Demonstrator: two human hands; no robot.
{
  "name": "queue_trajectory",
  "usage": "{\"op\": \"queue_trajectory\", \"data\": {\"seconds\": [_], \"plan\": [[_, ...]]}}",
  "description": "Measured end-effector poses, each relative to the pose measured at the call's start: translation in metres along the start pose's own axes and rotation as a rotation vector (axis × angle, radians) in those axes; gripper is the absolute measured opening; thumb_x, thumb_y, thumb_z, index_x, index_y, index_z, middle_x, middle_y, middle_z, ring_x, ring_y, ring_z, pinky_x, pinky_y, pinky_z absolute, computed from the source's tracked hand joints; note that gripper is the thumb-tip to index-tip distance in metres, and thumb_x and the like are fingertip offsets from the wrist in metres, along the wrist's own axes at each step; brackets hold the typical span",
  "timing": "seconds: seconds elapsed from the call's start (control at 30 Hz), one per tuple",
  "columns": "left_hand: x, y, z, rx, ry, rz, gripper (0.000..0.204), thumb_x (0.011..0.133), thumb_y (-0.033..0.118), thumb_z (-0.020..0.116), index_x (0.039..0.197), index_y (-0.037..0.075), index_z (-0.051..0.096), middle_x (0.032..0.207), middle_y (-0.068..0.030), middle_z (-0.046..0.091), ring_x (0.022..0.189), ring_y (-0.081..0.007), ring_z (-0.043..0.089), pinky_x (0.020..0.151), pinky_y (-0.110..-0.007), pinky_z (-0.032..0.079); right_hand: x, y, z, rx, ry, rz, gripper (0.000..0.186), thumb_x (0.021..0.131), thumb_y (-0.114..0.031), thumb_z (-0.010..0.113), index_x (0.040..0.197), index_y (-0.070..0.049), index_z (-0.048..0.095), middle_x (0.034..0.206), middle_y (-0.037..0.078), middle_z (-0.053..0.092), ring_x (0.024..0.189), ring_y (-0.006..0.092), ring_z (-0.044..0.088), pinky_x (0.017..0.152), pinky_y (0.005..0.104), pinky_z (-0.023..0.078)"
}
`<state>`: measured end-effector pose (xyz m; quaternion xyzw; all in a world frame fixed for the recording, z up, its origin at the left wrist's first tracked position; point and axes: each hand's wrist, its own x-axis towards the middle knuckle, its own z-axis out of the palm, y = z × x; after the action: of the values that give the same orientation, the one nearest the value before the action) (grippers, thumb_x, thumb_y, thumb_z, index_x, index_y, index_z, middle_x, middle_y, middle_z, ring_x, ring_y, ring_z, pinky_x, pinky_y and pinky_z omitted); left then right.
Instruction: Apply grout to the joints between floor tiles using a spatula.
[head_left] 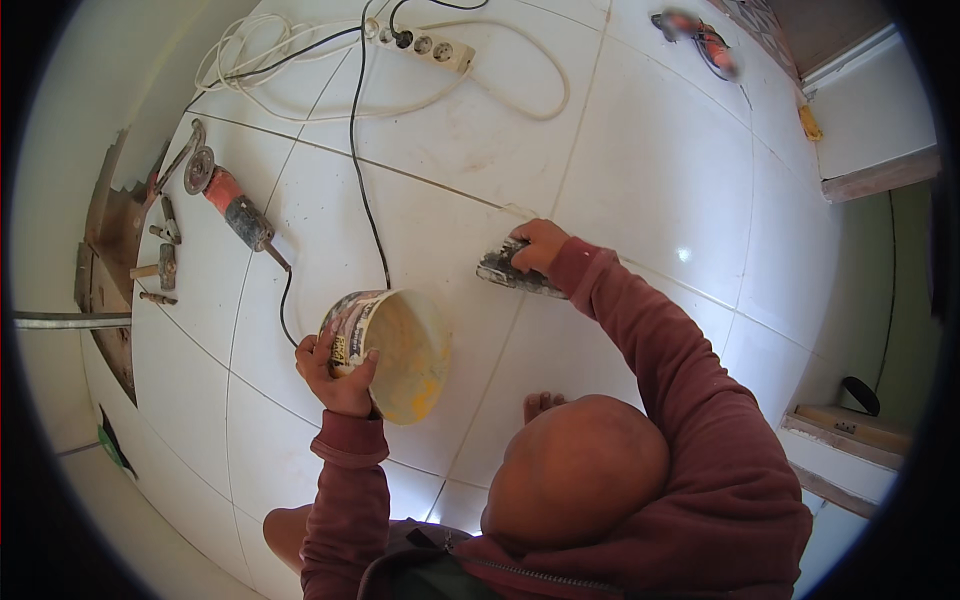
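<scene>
My left hand (338, 378) grips the side of a plastic bucket (412, 345), thumb near the rim and fingers around its printed outer wall. The bucket is tilted so its mouth faces right; its inner wall is smeared pale and yellow. Out to the right, my right hand (540, 246) is closed on a dark, flat float-like tool (518, 281) with whitish smears. The tool is at the white tiled floor (640, 190), beside a tile joint. My fingers and the viewing angle hide part of its top and its underside.
A red and black angle grinder (238, 208) lies at left, its cord running toward the bucket. Beyond are a hammer (167, 267), a power strip (425, 46) and a coiled white cable (262, 88). Another red power tool (715, 50) lies far right. My bent knee (590, 470) is in front.
</scene>
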<state>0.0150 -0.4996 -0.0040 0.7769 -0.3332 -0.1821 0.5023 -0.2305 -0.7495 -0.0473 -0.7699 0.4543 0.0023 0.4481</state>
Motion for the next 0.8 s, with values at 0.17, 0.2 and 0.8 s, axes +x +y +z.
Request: {"op": "queue_trajectory", "data": {"seconds": [0.17,0.2,0.8], "plan": [[0.006,0.006,0.001,-0.056,-0.01,-0.067,0.061,0.048,0.01,0.075,0.107,0.009,0.058,0.105,-0.0058,0.034,0.097,-0.0203,0.04,0.087,-0.034,0.037,-0.013,0.041,-0.013,0.081,0.352,0.073,0.044,0.059,-0.025,0.062,0.096,-0.002,0.059,0.092,0.019,0.059,0.087,0.0337,0.055,0.077,0.0381,0.044],[0.008,0.005,0.002,-0.107,-0.007,-0.067,0.06,0.049,0.009,0.075,0.107,0.009,0.058,0.104,-0.0058,0.034,0.097,-0.0201,0.04,0.087,-0.034,0.037,-0.014,0.038,-0.015,0.024,0.368,0.096,0.043,0.059,-0.025,0.062,0.096,-0.002,0.059,0.093,0.019,0.059,0.088,0.0336,0.055,0.078,0.0377,0.044],[-0.004,0.029,0.022,0.337,0.152,-0.078,0.063,0.035,0.014,0.076,0.097,0.014,0.063,0.103,-0.0074,0.04,0.099,-0.0272,0.039,0.081,-0.039,0.042,0.016,-0.012,0.001,-0.067,0.042,0.07,0.047,0.061,-0.028,0.062,0.102,-0.006,0.057,0.101,0.014,0.056,0.096,0.0321,0.052,0.083,0.0383,0.043]]}}
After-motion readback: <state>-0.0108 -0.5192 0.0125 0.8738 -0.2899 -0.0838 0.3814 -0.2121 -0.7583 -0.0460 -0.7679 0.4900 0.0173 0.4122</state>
